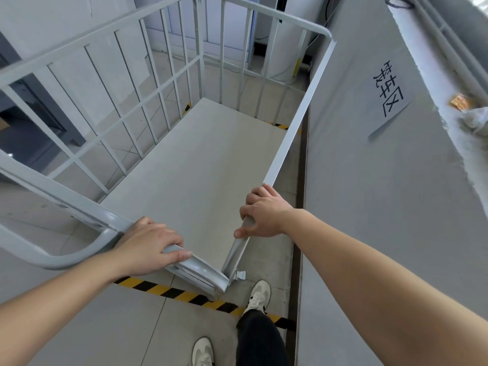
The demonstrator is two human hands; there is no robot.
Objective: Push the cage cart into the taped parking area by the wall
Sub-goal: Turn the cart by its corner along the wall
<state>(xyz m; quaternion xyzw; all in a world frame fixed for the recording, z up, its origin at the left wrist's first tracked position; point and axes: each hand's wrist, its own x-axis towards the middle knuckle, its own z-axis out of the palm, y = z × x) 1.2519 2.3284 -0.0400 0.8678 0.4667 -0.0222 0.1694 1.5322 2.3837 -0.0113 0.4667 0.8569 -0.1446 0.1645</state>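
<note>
The grey metal cage cart stands right in front of me, its barred sides rising around a bare flat deck. My left hand grips the near top rail close to the cart's corner. My right hand grips the right side's top rail, which runs along the grey wall. Yellow-and-black floor tape crosses the floor under the cart's near corner, and more of the same tape shows beyond the far end by the wall.
A paper sign with black characters hangs on the wall to the right. A ledge above it holds small clutter. My shoes stand at the near tape line. White columns and cables stand past the cart's far end.
</note>
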